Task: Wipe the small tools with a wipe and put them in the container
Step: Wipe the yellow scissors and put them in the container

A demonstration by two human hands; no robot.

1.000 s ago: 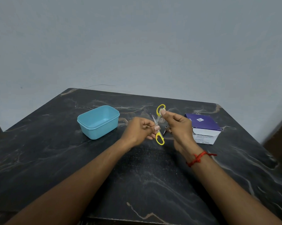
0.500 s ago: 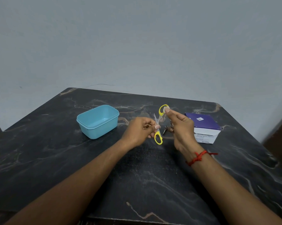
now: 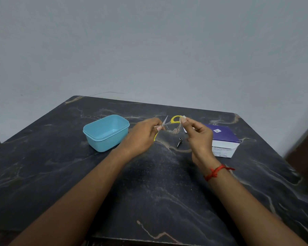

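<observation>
A pair of yellow-handled scissors (image 3: 172, 120) is pinched near its pivot by the curled thumb and fingertips (image 3: 158, 128) of the left hand (image 3: 142, 136). The pair is held in the air above the far middle of the table, with one steel blade pointing up and away. A small pale wipe (image 3: 183, 117) is pressed against the upper yellow handle loop, where it is gripped between the thumb and forefinger of the right hand (image 3: 197, 137); that hand's other fingers are seen curled in behind. A sliver of the second yellow handle is glimpsed below the left hand's fingers.

A small dark pointed tool (image 3: 179, 142), too small to be identified, is seen lying on the table between the two hands and just beneath the scissors. The open light-blue container (image 3: 105, 142) is set to the left of the left hand, close beside it, and nothing can be made out inside. A purple-topped white box (image 3: 225, 138) is placed to the right, partly hidden behind the right hand. A red thread bracelet (image 3: 214, 173) is worn on the right wrist. Both bare forearms are stretched across the dark veined table (image 3: 149, 185), which is backed by a plain grey wall (image 3: 149, 50).
</observation>
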